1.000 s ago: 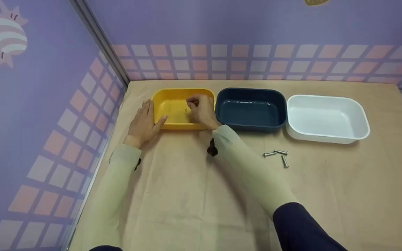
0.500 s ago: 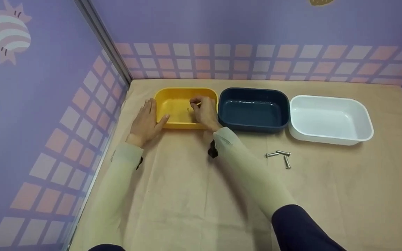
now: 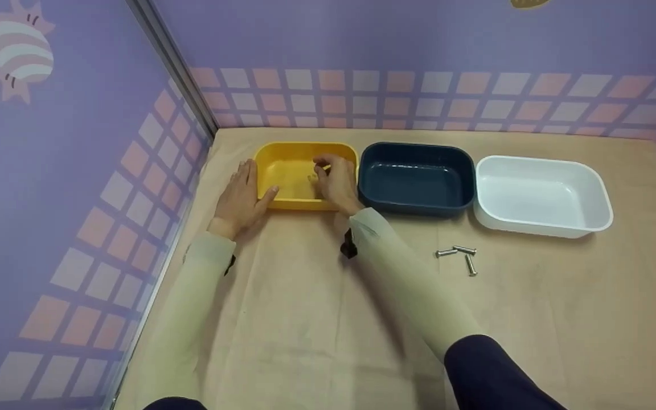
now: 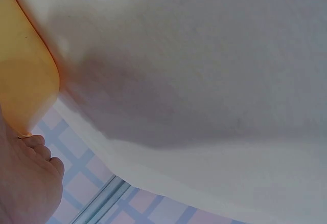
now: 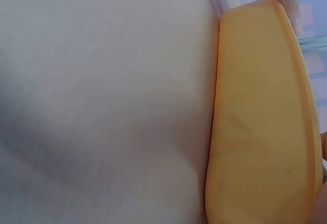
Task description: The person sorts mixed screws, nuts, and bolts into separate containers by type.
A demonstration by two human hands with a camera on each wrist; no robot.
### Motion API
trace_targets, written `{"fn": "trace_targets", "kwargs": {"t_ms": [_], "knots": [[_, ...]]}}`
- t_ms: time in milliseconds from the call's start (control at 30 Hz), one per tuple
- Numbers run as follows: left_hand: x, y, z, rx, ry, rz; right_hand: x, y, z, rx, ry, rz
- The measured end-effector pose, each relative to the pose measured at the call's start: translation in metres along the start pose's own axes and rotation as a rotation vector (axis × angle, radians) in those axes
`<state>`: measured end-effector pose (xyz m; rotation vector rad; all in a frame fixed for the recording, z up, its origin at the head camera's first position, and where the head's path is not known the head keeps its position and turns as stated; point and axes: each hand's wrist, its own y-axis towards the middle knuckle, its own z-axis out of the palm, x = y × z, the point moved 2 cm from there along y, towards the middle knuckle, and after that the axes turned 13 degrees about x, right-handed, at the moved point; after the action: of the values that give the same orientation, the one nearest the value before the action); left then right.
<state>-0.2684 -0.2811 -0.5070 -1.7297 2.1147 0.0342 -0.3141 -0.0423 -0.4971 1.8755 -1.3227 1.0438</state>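
My left hand (image 3: 240, 199) lies with straight fingers along the left end of a yellow bin (image 3: 282, 205), its thumb on the front rim. Inside that bin's right half is my right hand (image 3: 336, 182), thumb and forefinger bent toward each other. Just below those fingertips shows a small brass-coloured piece (image 3: 312, 178), too small to name; I cannot tell whether anything is between the fingers. The left wrist view catches part of the left hand (image 4: 30, 178) at the bin's corner (image 4: 25, 75). In the right wrist view the bin's outer wall (image 5: 260, 111) hides most of the right hand.
To the right of the yellow bin stand a dark blue bin (image 3: 416, 208) and a white bin (image 3: 544, 228), in one row. Three silver bolts (image 3: 471, 265) lie on the beige cloth (image 3: 282, 319) in front of them. Patterned purple walls rise behind and left.
The head view has shifted slightly, so everything sits a little farther right. The right hand's thumb and forefinger look slightly farther apart. The left hand keeps its place at the yellow bin.
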Motion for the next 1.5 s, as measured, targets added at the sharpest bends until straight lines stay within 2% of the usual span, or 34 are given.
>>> {"fn": "trace_targets", "kwargs": {"t_ms": [300, 500, 733, 933, 1100, 1200, 1333, 1500], "knots": [[0.001, 0.001, 0.003, -0.001, 0.008, 0.008, 0.002, -0.004, -0.002, 0.005, 0.003, -0.037], [0.002, 0.001, 0.003, -0.026, 0.009, 0.02, 0.007, -0.008, -0.006, 0.001, -0.005, -0.075], [-0.002, 0.003, 0.003, -0.011, 0.014, 0.018, 0.007, -0.015, -0.022, -0.016, -0.045, -0.07], [0.0, 0.003, 0.001, -0.037, 0.013, 0.035, 0.011, -0.022, -0.041, -0.008, -0.038, -0.154], [0.001, 0.001, -0.004, -0.057, 0.068, 0.028, 0.014, -0.029, -0.055, 0.016, -0.061, -0.243], [-0.002, 0.001, -0.007, -0.071, 0.096, 0.035, 0.013, -0.034, -0.065, 0.015, -0.074, -0.284], [-0.013, 0.001, -0.008, -0.055, 0.103, 0.059, 0.01, -0.042, -0.078, 0.026, -0.092, -0.309], [-0.031, 0.004, -0.006, -0.044, 0.107, 0.125, 0.008, -0.053, -0.091, 0.058, -0.103, -0.334]]}}
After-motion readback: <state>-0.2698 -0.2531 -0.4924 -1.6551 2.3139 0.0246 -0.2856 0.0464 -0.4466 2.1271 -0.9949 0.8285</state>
